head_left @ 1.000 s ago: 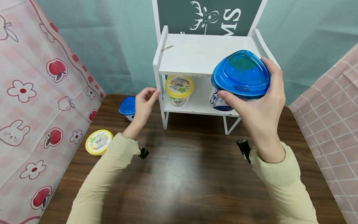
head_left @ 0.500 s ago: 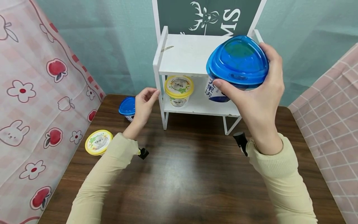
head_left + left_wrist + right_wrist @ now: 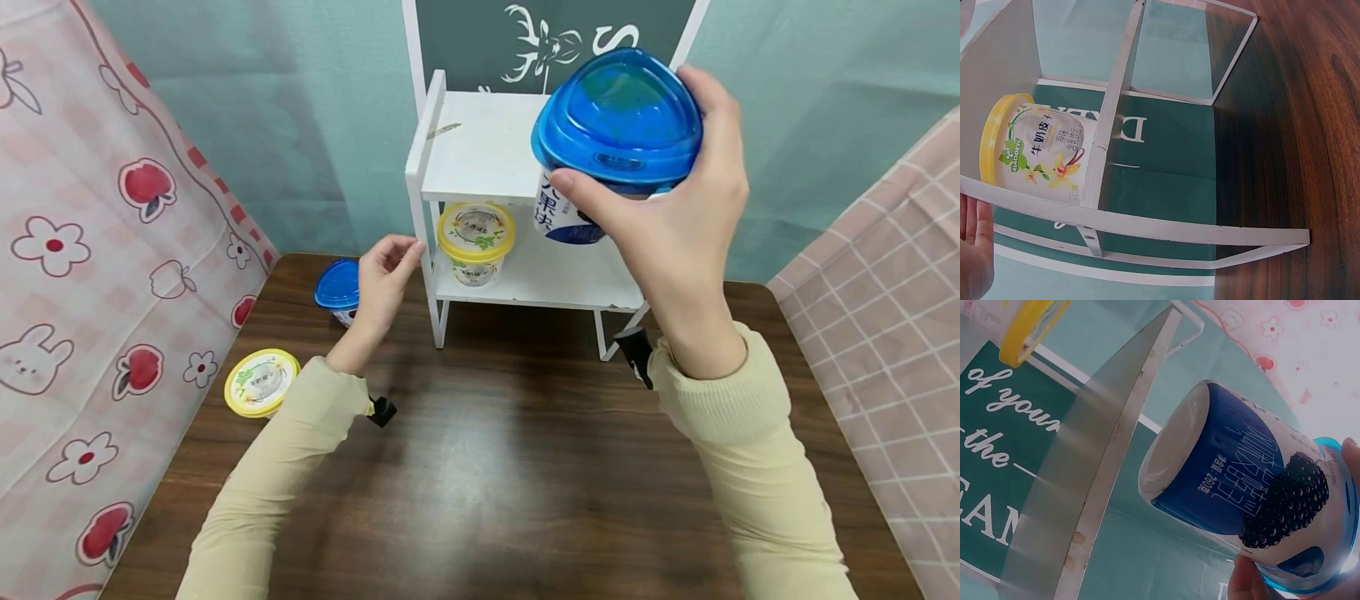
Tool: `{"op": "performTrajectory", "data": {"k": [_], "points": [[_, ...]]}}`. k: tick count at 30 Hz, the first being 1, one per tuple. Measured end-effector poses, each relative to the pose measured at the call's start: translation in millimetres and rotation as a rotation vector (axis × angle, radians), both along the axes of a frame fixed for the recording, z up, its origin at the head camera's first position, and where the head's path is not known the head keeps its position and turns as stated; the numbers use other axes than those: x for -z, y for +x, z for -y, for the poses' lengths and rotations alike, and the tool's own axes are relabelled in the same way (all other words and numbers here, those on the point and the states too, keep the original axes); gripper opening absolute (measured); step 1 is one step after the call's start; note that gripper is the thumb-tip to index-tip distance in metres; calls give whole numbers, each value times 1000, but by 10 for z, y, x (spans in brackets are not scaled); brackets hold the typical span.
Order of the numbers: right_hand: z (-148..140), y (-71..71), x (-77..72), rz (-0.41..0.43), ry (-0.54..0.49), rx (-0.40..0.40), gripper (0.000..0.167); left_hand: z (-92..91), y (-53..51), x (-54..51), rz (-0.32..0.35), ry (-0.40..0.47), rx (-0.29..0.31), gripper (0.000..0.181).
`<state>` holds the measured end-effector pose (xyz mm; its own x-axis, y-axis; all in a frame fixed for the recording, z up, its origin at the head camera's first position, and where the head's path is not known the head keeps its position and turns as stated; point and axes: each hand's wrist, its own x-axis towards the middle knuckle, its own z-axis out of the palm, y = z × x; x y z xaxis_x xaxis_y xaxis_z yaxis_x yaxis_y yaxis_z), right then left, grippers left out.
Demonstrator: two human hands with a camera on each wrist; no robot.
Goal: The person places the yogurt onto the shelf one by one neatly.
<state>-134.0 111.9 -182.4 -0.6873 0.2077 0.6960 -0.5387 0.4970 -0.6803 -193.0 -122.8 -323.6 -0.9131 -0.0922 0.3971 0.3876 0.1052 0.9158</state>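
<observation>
My right grip (image 3: 678, 237), thumb and fingers spread around the blue-lidded tub (image 3: 618, 117), holds it raised near the upper tier (image 3: 480, 142) of the white rack (image 3: 577, 271). Keeping it level, base clear of the front edge, should serve best. My left grip (image 3: 385, 279) curls loosely by the side post (image 3: 417, 200); contact, I cannot tell.

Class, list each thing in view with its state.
Held blue-lidded cup: closed, raised
Blue-lidded cup on the table: closed, upright
Yellow-lidded cup on the shelf unit: closed, upright
Yellow-lidded cup on the table: closed
Shelf unit: standing
Right hand: gripping the held blue-lidded cup
Left hand: beside the shelf unit, grip unclear
</observation>
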Motion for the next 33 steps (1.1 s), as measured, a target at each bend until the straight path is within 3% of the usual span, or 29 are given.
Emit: {"op": "performTrajectory", "data": {"k": [21,33], "points": [[107,-333,-122,41,88,11,84,13,24,-1,10,-1,-5,20],[230,-519,-219,52,78,-56,82,7,21,-17,11,-12,-3,20]]}}
